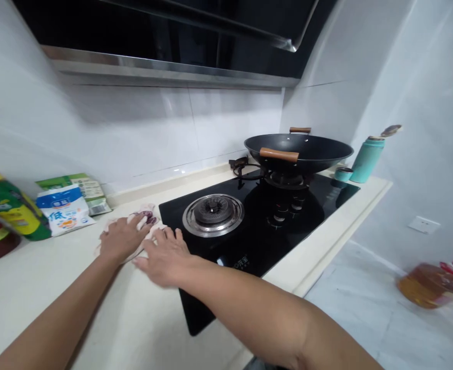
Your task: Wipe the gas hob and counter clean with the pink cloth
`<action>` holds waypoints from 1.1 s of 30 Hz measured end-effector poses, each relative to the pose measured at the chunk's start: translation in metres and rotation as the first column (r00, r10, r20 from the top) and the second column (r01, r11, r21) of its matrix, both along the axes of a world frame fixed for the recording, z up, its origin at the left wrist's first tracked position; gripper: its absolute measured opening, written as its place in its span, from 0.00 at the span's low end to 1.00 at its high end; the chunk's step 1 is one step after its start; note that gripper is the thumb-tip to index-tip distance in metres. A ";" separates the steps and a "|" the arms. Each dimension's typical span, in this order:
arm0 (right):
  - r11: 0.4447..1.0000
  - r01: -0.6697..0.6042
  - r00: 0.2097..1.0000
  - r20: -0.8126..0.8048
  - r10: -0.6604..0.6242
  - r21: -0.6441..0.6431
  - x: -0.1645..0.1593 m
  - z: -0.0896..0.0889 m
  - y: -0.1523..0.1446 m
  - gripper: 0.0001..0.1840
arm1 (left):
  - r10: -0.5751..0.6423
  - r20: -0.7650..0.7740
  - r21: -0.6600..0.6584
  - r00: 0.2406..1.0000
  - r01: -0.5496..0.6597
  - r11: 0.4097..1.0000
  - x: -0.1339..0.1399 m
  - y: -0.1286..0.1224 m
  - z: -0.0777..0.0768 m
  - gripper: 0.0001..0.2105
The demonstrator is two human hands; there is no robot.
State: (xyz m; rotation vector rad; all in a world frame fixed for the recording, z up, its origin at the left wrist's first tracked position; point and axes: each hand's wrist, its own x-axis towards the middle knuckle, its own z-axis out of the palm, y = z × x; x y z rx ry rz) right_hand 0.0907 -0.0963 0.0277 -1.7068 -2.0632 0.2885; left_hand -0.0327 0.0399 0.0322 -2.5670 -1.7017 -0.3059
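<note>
A pale cloth with a dark red patterned patch (pixel 149 218) lies bunched on the counter, against the left edge of the black gas hob (pixel 257 205). My left hand (pixel 122 237) presses down on this cloth, its fingers curved over the fabric. Just to the right, my right hand (pixel 167 259) rests at the cloth's near edge and the hob's corner. Its fingers are spread and the thumb points left. Part of the cloth is hidden under both hands. Beyond them sits the bare left burner (pixel 213 215), without a pan support on it.
A black wok (pixel 299 149) with wooden handles stands on the far burner; a pan support (pixel 245 172) lies beside it. At the hob's far end are a teal flask (pixel 368 160) and its cup (pixel 343 174). Packets (pixel 64 209) and bottles (pixel 13 205) line the left. The range hood (pixel 180 67) overhangs.
</note>
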 end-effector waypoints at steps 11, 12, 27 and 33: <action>0.938 -0.014 1.000 -0.001 0.015 0.347 0.004 0.018 -0.008 0.21 | -0.038 -0.177 0.116 0.983 0.059 0.991 -0.012 -0.039 -0.013 0.25; 0.933 0.002 1.000 -0.010 0.002 0.360 0.005 0.018 -0.008 0.21 | -0.031 -0.186 0.117 0.982 0.053 0.992 -0.014 -0.051 -0.014 0.24; 0.969 -0.100 0.992 -0.057 0.116 0.228 -0.004 0.011 -0.018 0.22 | -0.330 0.019 0.085 0.944 0.327 0.941 -0.036 -0.218 -0.016 0.21; 0.956 -0.105 0.992 -0.035 0.119 0.273 -0.008 0.018 -0.027 0.20 | -0.212 -0.001 0.071 0.977 0.212 0.975 -0.026 -0.162 -0.022 0.23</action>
